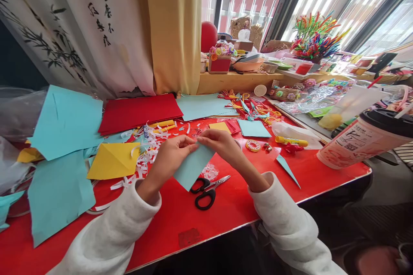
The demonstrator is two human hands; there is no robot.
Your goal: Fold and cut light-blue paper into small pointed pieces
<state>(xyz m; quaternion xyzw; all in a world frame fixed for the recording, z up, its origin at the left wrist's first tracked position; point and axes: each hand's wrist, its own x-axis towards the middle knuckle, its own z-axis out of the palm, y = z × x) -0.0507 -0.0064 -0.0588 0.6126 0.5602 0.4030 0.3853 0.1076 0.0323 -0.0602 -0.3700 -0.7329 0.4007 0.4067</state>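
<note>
A small light-blue sheet of paper (194,166) is held up above the table between both hands. My left hand (172,157) pinches its upper left edge. My right hand (222,144) grips the top corner, the fingertips of both hands almost meeting there. Below the paper lies a pair of scissors (206,195) with black handles, blades pointing right; the paper's lower tip partly overlaps one handle. A folded light-blue paper triangle (288,171) rests to the right of my right hand. Further left lies a creased yellow paper square (114,161).
White paper shreds (150,154) lie left of my hands. Dark red sheets (138,111) and light-blue sheets (206,105) are stacked behind. A yellow glue stick (291,141) and a large drink cup (358,142) stand or lie at right. The table's front edge (226,230) is close.
</note>
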